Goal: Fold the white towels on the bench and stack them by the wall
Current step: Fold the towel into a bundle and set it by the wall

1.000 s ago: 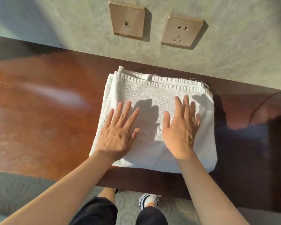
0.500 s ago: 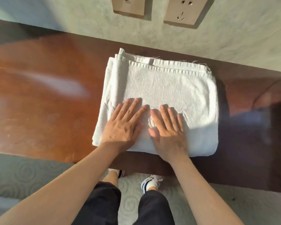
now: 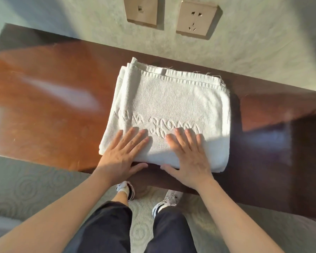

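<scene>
We seem to be in a hotel or home bedroom: polished wooden bench (image 3: pixel 49 99) mid-frame, patterned carpet (image 3: pixel 31 185) lower left, bronze wall sockets (image 3: pixel 196 18) at top.

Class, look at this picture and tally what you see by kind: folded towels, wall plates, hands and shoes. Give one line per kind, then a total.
Folded white towel: 1
Wall plates: 2, a switch plate and a socket plate
Hands: 2, left hand and right hand
Shoes: 2, left shoe and right shoe
Total: 7
</scene>
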A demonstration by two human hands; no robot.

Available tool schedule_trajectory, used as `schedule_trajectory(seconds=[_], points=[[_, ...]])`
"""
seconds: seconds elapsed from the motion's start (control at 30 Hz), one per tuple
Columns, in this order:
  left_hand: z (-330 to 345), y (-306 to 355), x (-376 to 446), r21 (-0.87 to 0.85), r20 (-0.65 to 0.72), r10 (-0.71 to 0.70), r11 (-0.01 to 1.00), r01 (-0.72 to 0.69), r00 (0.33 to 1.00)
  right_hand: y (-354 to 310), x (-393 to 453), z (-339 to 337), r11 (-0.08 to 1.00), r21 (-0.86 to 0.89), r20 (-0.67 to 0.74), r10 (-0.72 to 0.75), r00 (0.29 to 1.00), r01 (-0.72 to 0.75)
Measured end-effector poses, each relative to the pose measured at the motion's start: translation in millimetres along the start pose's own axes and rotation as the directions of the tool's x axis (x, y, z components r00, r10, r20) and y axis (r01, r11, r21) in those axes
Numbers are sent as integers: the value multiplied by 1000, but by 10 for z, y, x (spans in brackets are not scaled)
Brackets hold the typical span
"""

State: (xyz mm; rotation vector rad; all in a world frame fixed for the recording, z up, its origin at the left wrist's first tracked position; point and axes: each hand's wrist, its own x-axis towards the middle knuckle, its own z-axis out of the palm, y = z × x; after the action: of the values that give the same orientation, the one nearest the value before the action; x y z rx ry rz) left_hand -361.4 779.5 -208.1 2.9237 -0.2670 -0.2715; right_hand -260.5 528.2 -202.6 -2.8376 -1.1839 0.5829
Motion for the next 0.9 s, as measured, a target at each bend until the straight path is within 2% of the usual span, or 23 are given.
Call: schedule_trajectory(seconds=[0.17,0.3,0.37,0.43,0.53,0.6,0.67,0.77,0.9], points=[[-208,53,50,-19,-33,-69,998,68,997,-14,19,-210,996,-81,200,-29,979,46],[-517,107,179,-37,-174,-18,999,12,985,25,168,-612,984,178,187,-29,982,-4],[-741,101,247,-61,-88,-76,996,71,993,113,181,-814,967,255,163,-43,986,0],[-925,65,358,-57,27,-143,988,145,989,203,121,-955,966,257,177,-34,984,-13],[-1166,-32,614,-56,195,-127,989,140,973,424,64,-1093,978,196,314,7,950,-72],[-1302,-167,818,-108,290,-101,985,138,952,630,137,-1238,947,264,391,67,918,-181],[-1448,-356,1039,-223,349,-83,960,169,933,827,307,-1451,911,326,409,106,906,-254],[-1598,-633,1412,-386,371,-64,896,217,926,1021,652,-1754,910,325,380,124,916,-258],[-1668,-965,1965,-417,470,-67,862,288,880,1197,1172,-2077,915,300,398,137,907,-270]])
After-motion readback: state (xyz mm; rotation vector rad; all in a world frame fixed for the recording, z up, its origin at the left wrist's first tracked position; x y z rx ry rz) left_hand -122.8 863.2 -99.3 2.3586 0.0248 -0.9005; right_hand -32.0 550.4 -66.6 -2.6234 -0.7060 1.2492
